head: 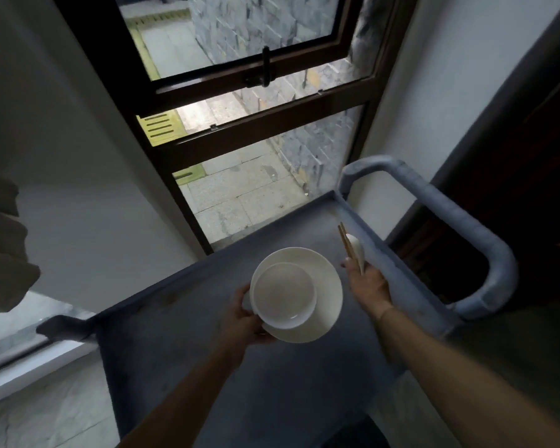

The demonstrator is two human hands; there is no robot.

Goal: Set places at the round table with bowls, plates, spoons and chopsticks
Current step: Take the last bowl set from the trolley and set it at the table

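My left hand (244, 315) grips the near-left rim of a white plate (328, 286), and a white bowl (283, 294) sits on that plate toward its left side. Both hang above the grey top of a cart (207, 334). Just to the right, my right hand (367, 287) holds a pair of brown chopsticks (345, 240) together with a white spoon (356, 248); they stick out away from me, over the cart's right rim. The round table is not in view.
The cart's grey padded handle (485, 250) loops out to the right. Straight ahead is a dark-framed window (259, 108) onto a paved yard, with white wall on both sides. A beige curtain (0, 253) hangs at the left edge. Dark wooden furniture (530, 176) fills the right.
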